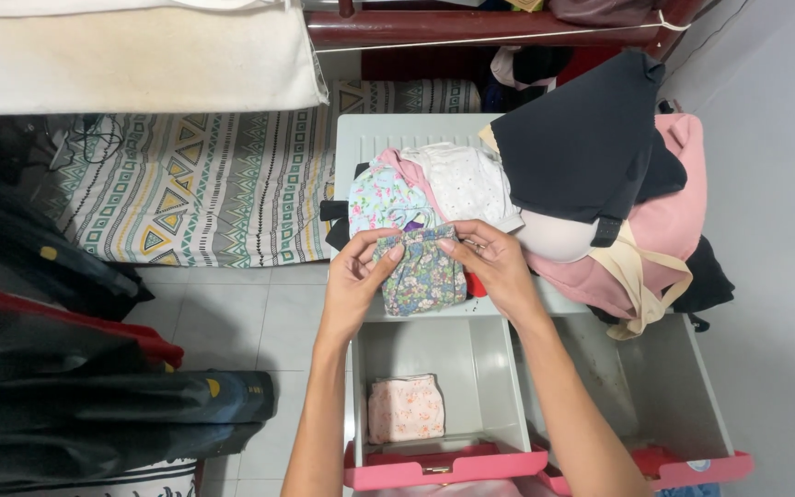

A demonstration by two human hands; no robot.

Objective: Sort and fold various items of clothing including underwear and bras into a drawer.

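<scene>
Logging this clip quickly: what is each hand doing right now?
Left hand: closed on the floral garment, pinching its left edge.
Right hand: closed on the same garment's right edge.

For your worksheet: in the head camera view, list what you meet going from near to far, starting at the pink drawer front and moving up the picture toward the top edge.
Pink drawer front → folded pale pink cloth in the open drawer → left hand and right hand holding a small floral garment → white dotted garment on the pile → dark red rail.

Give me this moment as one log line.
left hand: pinching floral garment | right hand: pinching same garment | garment: above open drawer | drawer: one folded pink piece | cabinet top: clothes pile
</scene>
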